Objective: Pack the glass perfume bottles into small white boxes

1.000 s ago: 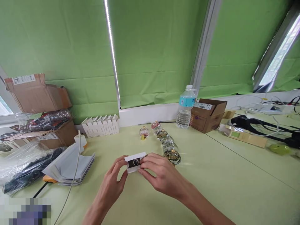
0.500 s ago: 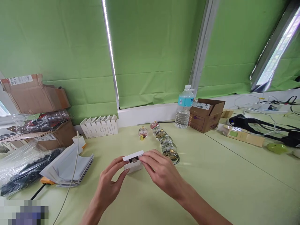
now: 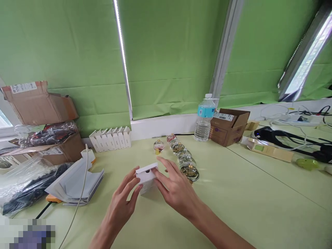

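Note:
A small white carton (image 3: 147, 175) stands upright in front of me on the table, its top flap nearly down with a dark gap at the front edge. My left hand (image 3: 123, 200) grips its left side between thumb and fingers. On the right, my right hand (image 3: 178, 193) has its fingertips against the flap and the carton's right side; its upper fingers are lifted. Just beyond my hands lies a row of round glass bottles with gold tops (image 3: 186, 159). One pinkish glass bottle (image 3: 159, 145) sits apart, with a small gold piece (image 3: 157, 151) in front.
Several white cartons (image 3: 111, 140) stand in a row by the wall. Left are papers (image 3: 77, 186), a cable (image 3: 82, 186) and stacked cardboard boxes (image 3: 38, 107). A water bottle (image 3: 204, 119) and an open cardboard box (image 3: 228, 128) stand at the back right.
The carton's flap has come down over its opening, hiding most of the dark interior and round clear part. My right hand's upper fingers have lifted away from the flap.

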`<state>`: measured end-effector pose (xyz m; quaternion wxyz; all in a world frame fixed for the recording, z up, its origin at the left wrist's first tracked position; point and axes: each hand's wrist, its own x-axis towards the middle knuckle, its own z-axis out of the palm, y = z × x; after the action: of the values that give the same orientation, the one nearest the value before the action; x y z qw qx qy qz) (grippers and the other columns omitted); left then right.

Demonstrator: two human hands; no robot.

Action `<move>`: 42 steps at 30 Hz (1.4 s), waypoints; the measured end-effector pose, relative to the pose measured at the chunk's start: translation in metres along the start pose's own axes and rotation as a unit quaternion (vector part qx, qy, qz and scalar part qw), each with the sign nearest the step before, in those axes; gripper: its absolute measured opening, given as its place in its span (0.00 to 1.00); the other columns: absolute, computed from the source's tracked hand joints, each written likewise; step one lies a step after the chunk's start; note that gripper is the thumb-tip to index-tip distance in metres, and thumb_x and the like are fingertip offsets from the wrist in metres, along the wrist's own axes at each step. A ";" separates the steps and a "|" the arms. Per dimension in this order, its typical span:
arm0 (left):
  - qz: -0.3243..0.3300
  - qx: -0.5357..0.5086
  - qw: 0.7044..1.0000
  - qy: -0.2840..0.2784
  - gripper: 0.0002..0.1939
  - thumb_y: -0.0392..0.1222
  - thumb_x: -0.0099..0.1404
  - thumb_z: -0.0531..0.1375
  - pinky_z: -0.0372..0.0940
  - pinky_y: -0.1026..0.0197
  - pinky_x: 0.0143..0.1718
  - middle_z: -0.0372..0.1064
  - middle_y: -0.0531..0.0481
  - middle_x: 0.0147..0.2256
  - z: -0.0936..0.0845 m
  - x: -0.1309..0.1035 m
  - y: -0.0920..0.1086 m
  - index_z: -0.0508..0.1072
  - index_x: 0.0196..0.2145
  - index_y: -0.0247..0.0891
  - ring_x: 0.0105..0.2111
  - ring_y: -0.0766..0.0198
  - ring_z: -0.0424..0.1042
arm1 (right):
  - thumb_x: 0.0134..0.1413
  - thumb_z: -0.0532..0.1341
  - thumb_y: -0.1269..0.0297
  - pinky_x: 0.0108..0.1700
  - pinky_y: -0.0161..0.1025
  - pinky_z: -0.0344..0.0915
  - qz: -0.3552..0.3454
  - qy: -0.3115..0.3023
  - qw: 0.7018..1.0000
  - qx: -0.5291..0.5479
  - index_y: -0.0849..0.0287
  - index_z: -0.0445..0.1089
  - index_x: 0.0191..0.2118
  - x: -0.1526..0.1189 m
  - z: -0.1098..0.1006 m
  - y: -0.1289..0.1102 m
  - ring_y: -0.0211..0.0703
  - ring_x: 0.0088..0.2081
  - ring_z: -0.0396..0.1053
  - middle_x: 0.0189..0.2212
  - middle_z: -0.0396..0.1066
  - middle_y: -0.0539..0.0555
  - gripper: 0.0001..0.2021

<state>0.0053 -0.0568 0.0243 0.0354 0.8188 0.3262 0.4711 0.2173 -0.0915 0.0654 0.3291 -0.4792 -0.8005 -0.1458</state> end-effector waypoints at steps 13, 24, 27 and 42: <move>-0.104 -0.023 0.994 -0.019 0.12 0.38 0.68 0.53 0.65 0.56 0.53 0.64 0.49 0.57 0.001 0.005 0.002 0.71 0.47 0.46 0.55 0.60 0.67 | 0.61 0.55 0.61 0.42 0.42 0.73 0.155 0.025 0.963 0.219 0.54 0.63 0.48 -0.003 0.003 -0.006 0.42 0.40 0.72 0.51 0.68 0.55 0.11; -0.133 -0.063 0.989 -0.010 0.12 0.40 0.68 0.53 0.72 0.55 0.47 0.63 0.46 0.58 0.006 0.001 0.002 0.65 0.49 0.45 0.50 0.60 0.71 | 0.63 0.52 0.66 0.52 0.46 0.70 0.093 0.012 0.978 0.184 0.51 0.58 0.62 -0.001 0.012 0.001 0.47 0.57 0.62 0.57 0.64 0.55 0.22; -0.123 -0.089 0.988 0.025 0.21 0.39 0.67 0.55 0.72 0.54 0.46 0.65 0.45 0.57 0.006 0.001 0.003 0.57 0.57 0.45 0.51 0.59 0.71 | 0.63 0.52 0.66 0.52 0.46 0.71 0.087 0.010 0.979 0.182 0.52 0.60 0.61 -0.002 0.014 0.002 0.47 0.56 0.64 0.56 0.65 0.55 0.21; -0.179 -0.103 0.976 0.075 0.10 0.43 0.66 0.57 0.72 0.61 0.40 0.73 0.49 0.45 0.008 0.020 0.010 0.76 0.42 0.44 0.45 0.61 0.72 | 0.64 0.51 0.65 0.56 0.46 0.67 0.094 -0.017 0.980 0.175 0.54 0.61 0.61 -0.002 0.017 0.002 0.46 0.58 0.62 0.58 0.62 0.54 0.21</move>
<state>0.0234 -0.0511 0.0382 0.1784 0.7017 0.4188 0.5480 0.2130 -0.0828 0.0514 0.4064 -0.4895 -0.7707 0.0359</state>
